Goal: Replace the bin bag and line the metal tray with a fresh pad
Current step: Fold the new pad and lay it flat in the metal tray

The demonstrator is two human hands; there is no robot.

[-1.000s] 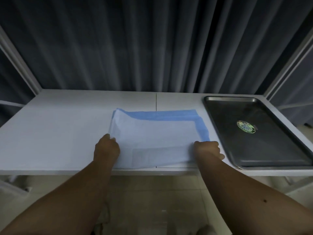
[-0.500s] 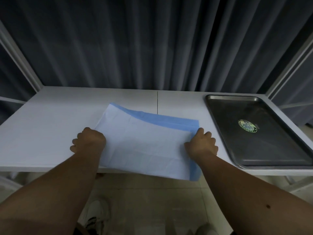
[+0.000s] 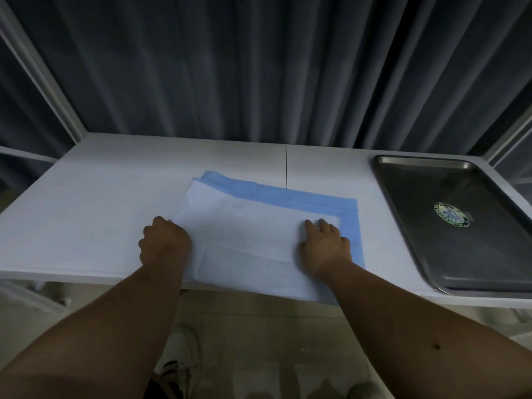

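Head view: pad (image 3: 259, 234) flat, long axis left-right, skewed.

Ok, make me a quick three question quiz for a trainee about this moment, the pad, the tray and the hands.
1. True or false: the blue-edged white absorbent pad already lines the rectangular metal tray.
2. Which hand lies with its fingers on top of the pad: A) left hand, B) right hand?
3. Fill in: the pad's near edge hangs over the front edge of the white ____.

Key: 1 false, the pad lies on the table beside the tray, which holds only a round green sticker. 2 B. 3 table.
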